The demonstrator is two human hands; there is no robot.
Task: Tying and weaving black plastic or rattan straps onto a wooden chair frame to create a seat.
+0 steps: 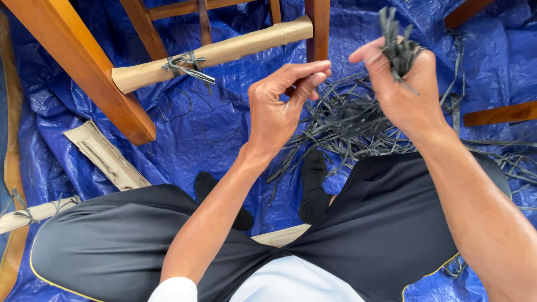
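My right hand [405,89] is raised and closed around a bunch of dark grey plastic strips [398,47], whose ends stick up above the fist. My left hand [279,106] hovers beside it with fingers curled and thumb near the fingertips; I see nothing in it. Below both hands a loose pile of the same dark strips [347,126] lies on the blue tarp [196,128]. My legs in black trousers and black socks rest on the tarp.
A wooden furniture frame stands ahead, its thick leg [84,67] at left. A rail wrapped in brown cardboard [224,50] is tied with a dark strip knot [187,64]. A corrugated cardboard piece [103,154] lies left. More wooden legs stand at right [498,114].
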